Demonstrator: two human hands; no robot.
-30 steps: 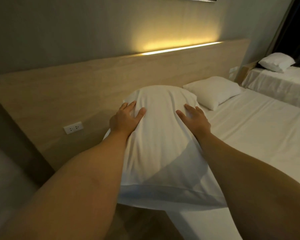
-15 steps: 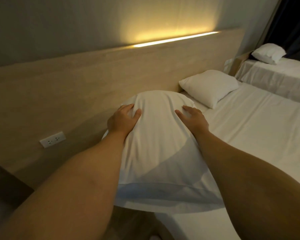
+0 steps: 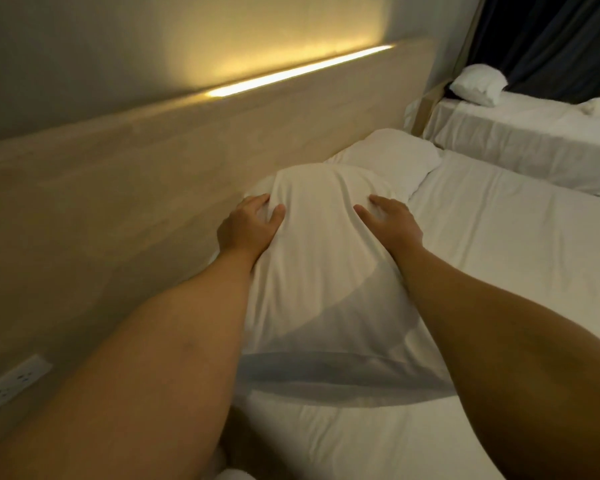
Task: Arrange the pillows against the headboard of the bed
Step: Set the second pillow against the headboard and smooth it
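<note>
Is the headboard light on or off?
On: the light strip along the top of the headboard glows yellow, brightening the wall above.

Near pillow [image 3: 326,271] over the bed [image 3: 499,254], left hand [image 3: 248,226] and right hand [image 3: 392,225] on its flanks, headboard [image 3: 153,168] alongside left. Second pillow [image 3: 388,157] just behind. Far right, another bed [image 3: 516,133] carrying its own pillow [image 3: 478,83].

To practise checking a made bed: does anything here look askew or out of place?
The near pillow, gripped by the left hand and pressed by the right hand, is not yet settled by the headboard; its far end hides part of the second pillow.
</note>
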